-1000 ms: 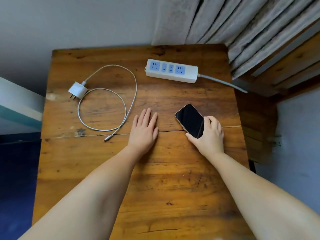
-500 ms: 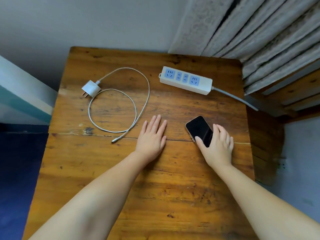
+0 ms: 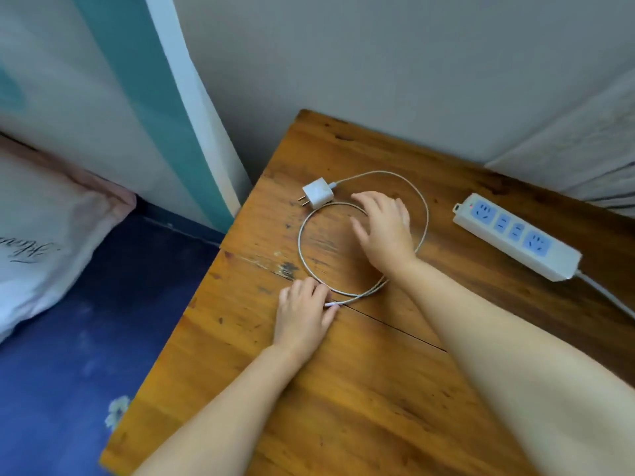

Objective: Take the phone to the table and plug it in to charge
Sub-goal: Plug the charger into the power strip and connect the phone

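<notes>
A white charger plug [image 3: 319,193] lies on the wooden table [image 3: 378,389], its white cable [image 3: 301,249] coiled in a loop. My left hand [image 3: 302,316] rests at the loop's near end, fingers closed on the cable's connector tip [image 3: 332,304]. My right hand [image 3: 383,228] hovers over the loop with fingers spread, just right of the plug, holding nothing. The phone is out of view, hidden or outside the frame on the right.
A white power strip [image 3: 515,237] with blue sockets lies at the table's right, its grey cord [image 3: 608,293] running off right. A bed with blue sheet [image 3: 68,372] and pink-white pillow [image 3: 44,235] lies left of the table. Curtain [image 3: 584,156] hangs at the back right.
My view swung left. My right hand let go of the phone and moved over the cable loop. My left hand slid left and closed on the connector end.
</notes>
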